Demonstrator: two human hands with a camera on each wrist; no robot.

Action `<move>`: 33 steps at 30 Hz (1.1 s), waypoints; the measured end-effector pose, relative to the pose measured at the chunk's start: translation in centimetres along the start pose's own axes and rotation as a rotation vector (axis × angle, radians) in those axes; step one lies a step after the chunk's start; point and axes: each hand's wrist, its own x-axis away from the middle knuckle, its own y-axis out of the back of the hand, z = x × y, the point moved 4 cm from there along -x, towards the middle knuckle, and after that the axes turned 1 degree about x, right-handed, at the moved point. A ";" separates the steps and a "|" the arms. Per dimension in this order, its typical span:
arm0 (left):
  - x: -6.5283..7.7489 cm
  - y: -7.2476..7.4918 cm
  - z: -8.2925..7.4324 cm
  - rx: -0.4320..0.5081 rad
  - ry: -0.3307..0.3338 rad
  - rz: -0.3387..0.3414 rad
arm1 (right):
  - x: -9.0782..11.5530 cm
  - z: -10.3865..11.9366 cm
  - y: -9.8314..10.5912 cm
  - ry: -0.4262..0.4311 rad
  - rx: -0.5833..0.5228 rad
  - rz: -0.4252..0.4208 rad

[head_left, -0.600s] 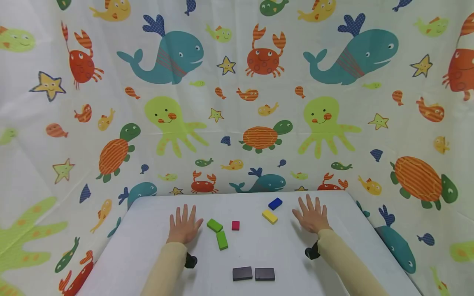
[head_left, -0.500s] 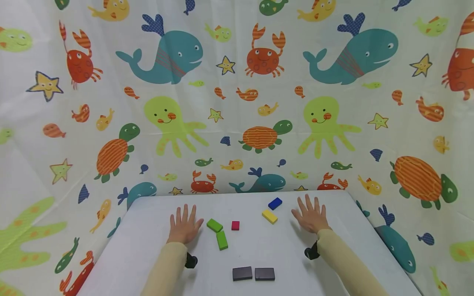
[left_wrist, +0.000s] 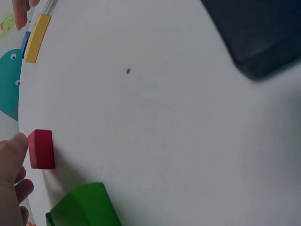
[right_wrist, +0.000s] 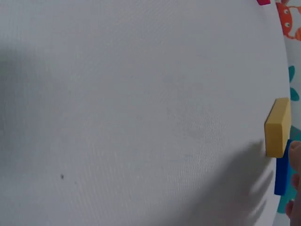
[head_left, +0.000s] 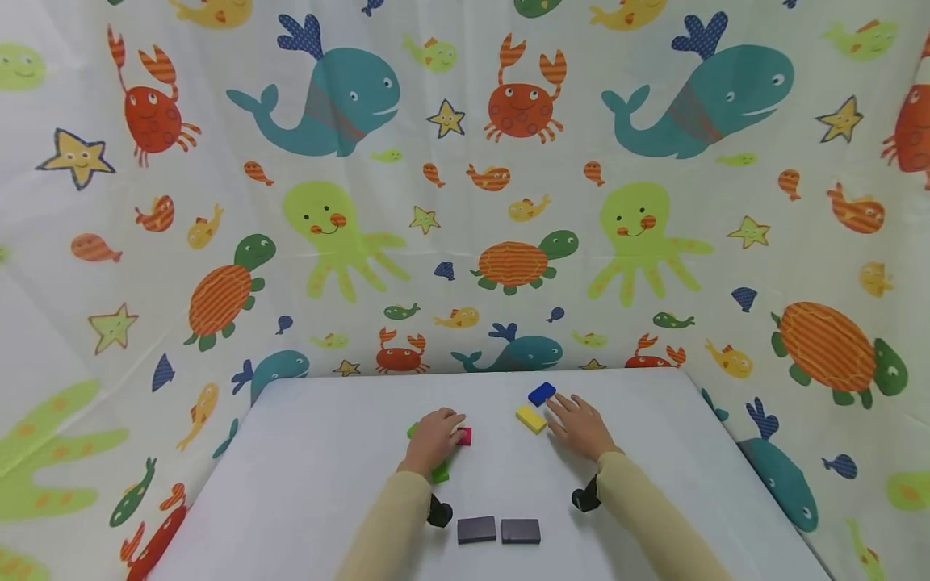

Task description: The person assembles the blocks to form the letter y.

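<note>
In the head view my left hand (head_left: pixel 433 440) reaches over two green blocks (head_left: pixel 439 472), which it mostly hides. Its fingertips are close to a small red block (head_left: pixel 465 436). The left wrist view shows the thumb near the red block (left_wrist: pixel 43 149), with a green block (left_wrist: pixel 89 207) below; whether they touch I cannot tell. My right hand (head_left: pixel 581 428) hovers with loosely bent fingers just right of a yellow block (head_left: pixel 531 419) and a blue block (head_left: pixel 542 394). In the right wrist view its fingertips overlap the edge of the blue block (right_wrist: pixel 281 174), below the yellow block (right_wrist: pixel 276 129).
Two dark grey rectangular blocks (head_left: pixel 520 531) lie side by side near the front of the white table (head_left: pixel 291 484). Behind the table hangs a curtain (head_left: pixel 465 202) printed with sea animals. A black wrist camera (head_left: pixel 439 512) sits under the left sleeve, another (head_left: pixel 585 495) under the right.
Both hands have left their flat, spread pose on the table and moved inward. The left now covers the green blocks near the red one; the right is beside the yellow and blue blocks.
</note>
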 end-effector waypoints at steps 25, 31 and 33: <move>-1.5 -2.6 -5.4 0.223 -0.057 0.069 | -0.6 2.4 0.1 0.037 -0.128 -0.099; -1.6 -2.9 -5.6 0.274 -0.061 0.062 | -1.0 1.7 -1.1 0.040 -0.206 -0.024; -1.7 -3.1 -5.5 0.291 -0.038 0.056 | -1.0 1.6 -1.4 0.047 -0.246 -0.017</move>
